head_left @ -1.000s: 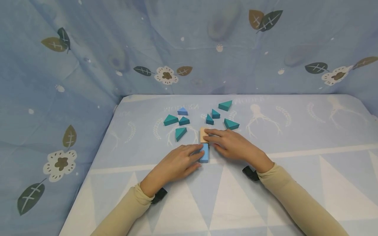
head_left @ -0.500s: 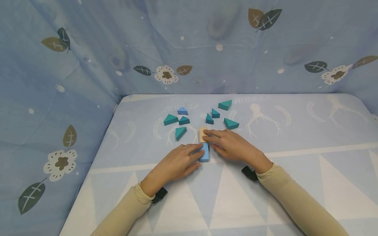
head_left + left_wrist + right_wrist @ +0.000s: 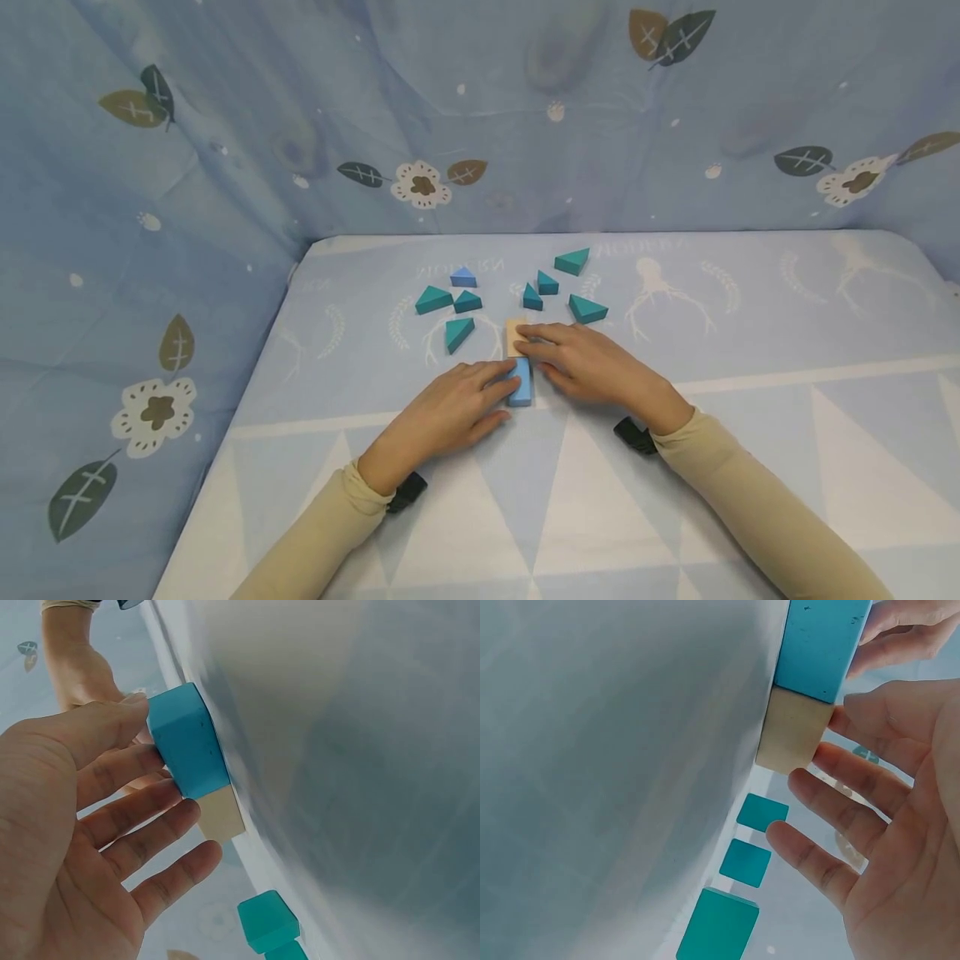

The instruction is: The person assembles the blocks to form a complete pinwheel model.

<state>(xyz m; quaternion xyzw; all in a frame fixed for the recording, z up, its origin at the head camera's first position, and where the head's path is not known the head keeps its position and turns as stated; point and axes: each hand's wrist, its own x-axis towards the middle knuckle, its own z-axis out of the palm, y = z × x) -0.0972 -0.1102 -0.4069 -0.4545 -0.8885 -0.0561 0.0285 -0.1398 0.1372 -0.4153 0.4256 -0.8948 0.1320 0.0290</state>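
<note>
A blue rectangular block and a natural-wood block lie end to end on the table, the blue one nearer the person. My left hand rests its fingertips on the blue block from the left, fingers extended. From the right, my right hand touches the wood block with its fingertips, thumb held lower. In the left wrist view the blue block stands against the table beside my spread fingers. The right wrist view shows the wood block meeting the blue block at its end.
Behind the hands lie several teal triangular blocks, among them one at left and one at right. A blue triangular block sits farther back. A patterned cloth covers the table, and a blue curtain hangs behind it.
The head view has tilted slightly, so the table appears a little higher in it. Both hands keep their places at the two blocks.
</note>
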